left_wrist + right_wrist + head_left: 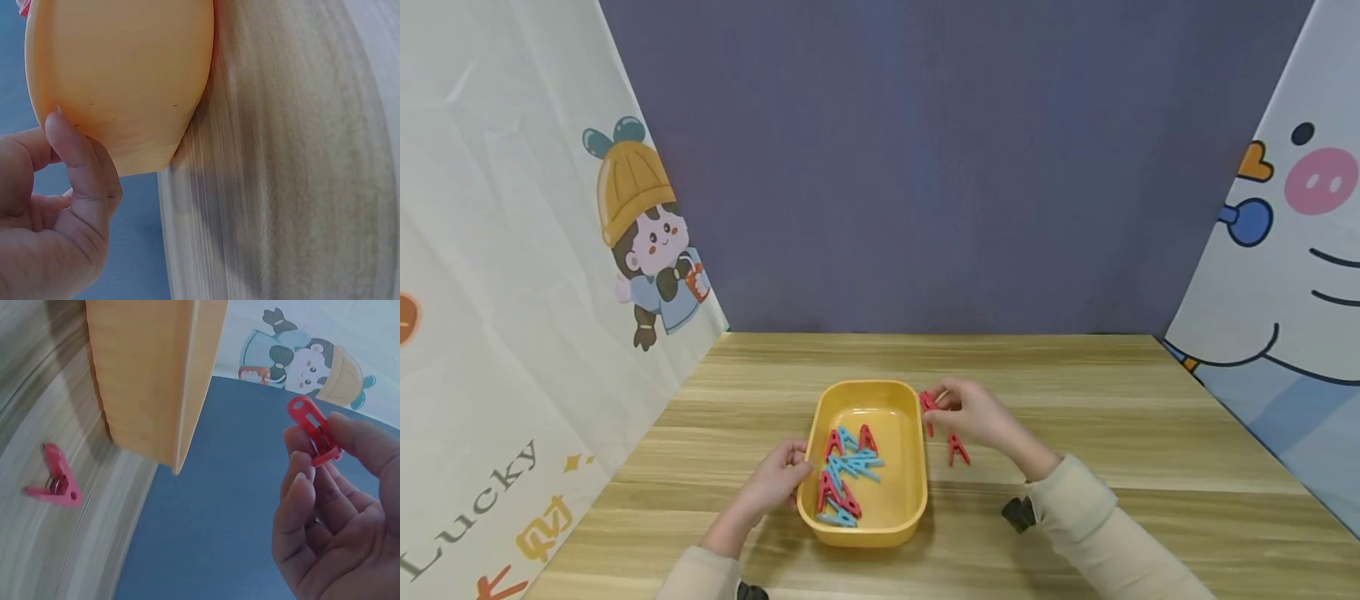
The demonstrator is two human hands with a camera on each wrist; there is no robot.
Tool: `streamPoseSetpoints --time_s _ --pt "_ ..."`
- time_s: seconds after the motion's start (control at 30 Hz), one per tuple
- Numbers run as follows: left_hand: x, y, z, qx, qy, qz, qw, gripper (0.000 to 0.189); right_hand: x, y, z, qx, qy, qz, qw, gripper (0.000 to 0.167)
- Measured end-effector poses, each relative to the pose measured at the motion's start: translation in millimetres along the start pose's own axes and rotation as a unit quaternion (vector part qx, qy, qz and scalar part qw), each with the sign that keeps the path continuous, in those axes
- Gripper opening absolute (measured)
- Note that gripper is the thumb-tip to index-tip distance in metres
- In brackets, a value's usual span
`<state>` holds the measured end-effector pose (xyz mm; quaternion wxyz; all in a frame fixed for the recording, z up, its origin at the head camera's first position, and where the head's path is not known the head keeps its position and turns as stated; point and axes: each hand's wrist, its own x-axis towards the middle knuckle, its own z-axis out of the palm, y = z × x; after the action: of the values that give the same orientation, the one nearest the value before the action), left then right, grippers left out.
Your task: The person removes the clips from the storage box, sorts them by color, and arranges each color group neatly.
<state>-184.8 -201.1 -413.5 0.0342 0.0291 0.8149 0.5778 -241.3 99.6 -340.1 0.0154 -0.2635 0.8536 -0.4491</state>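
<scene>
A yellow plastic basin (900, 537) stands on the table with several red and blue clothespins (850, 467) lying in it, mostly toward its left side. My left hand (777, 477) grips the basin's left wall, thumb and fingers at the rim, as the left wrist view shows up close. Just beyond the right rim, my right hand (973, 412) pinches a red clothespin (309, 422) between thumb and fingertips, above the table. Another red clothespin (957, 450) lies on the table to the right of the basin, below the right hand.
The wood-grain table (1150, 433) extends to both sides and behind the basin. A dark blue panel (925, 167) rises at its far edge. Printed white sheets hang at the left (512, 250) and right.
</scene>
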Motion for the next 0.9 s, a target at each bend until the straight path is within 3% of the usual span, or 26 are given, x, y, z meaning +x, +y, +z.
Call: streamPoseSetpoints --time_s 0.53,0.9 --pt "-1.6 3.6 -1.6 0.003 -0.01 0.004 0.9999 0.034 -1.4 19.4 -14.2 0.028 0.01 0.05 0.9983 0.027" --pt "-0.6 1.5 -0.8 0.002 -0.004 0.001 1.0 0.033 -3.9 36.3 -21.0 0.015 0.019 0.077 0.9967 0.026"
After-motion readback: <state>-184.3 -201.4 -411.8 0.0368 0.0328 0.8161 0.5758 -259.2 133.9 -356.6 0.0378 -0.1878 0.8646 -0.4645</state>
